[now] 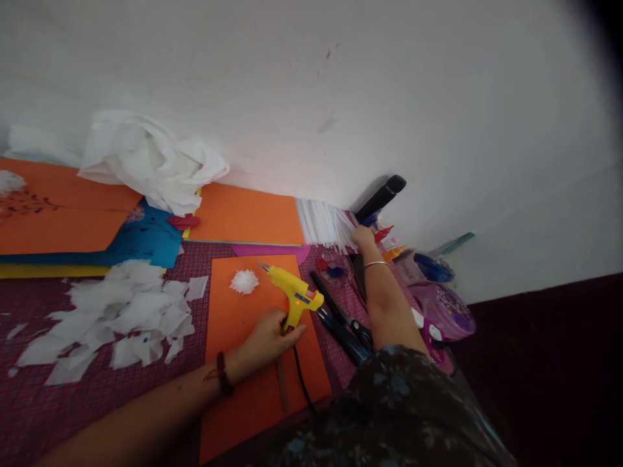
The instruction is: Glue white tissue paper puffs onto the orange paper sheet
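My left hand is wrapped around the handle of a yellow hot glue gun, over an orange sheet. The gun's metal nozzle points up and left, and a small orange light glows on its body. Just left of the nozzle, a white fluffy paper flower lies on the sheet. My right hand is stretched to the wall side, beside white fringed paper strips and some coloured tubes. Its fingers are mostly hidden, so what it touches cannot be made out.
Scissors and a dark blue tool lie right of the sheet. White paper scraps spread at left. Crumpled white paper rests on stacked orange sheets. A pink tub stands right. The glue gun's cord trails towards me.
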Action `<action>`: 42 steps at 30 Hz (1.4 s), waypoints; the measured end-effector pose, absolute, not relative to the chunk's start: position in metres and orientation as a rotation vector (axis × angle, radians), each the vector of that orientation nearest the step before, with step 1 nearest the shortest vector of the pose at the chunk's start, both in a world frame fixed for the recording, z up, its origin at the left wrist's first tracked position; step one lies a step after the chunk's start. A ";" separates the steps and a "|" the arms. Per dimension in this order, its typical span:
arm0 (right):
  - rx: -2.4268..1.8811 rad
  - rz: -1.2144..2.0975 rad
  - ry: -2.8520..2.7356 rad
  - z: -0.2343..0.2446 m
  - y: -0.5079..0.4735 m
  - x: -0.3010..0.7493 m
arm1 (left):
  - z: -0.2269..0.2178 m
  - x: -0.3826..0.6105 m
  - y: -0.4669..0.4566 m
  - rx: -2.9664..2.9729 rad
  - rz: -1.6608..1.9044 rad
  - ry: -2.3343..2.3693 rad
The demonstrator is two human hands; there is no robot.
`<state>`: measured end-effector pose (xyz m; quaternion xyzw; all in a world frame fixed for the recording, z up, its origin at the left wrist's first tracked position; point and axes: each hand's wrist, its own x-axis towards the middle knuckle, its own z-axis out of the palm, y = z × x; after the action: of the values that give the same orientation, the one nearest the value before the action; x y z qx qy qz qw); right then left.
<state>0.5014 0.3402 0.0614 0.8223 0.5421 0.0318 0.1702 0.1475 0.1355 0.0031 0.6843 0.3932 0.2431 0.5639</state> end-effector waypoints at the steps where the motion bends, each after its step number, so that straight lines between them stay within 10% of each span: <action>1: 2.384 0.132 1.528 0.063 0.339 0.502 | 0.003 0.147 0.135 1.610 0.582 0.928; 42: 2.204 -0.270 2.503 0.141 0.048 0.363 | 0.034 0.149 0.131 1.063 0.962 0.858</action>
<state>0.3629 0.0482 0.1411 0.6553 0.7442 -0.0803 -0.1017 0.1488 0.1315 0.0340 0.4719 0.3810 0.4271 0.6706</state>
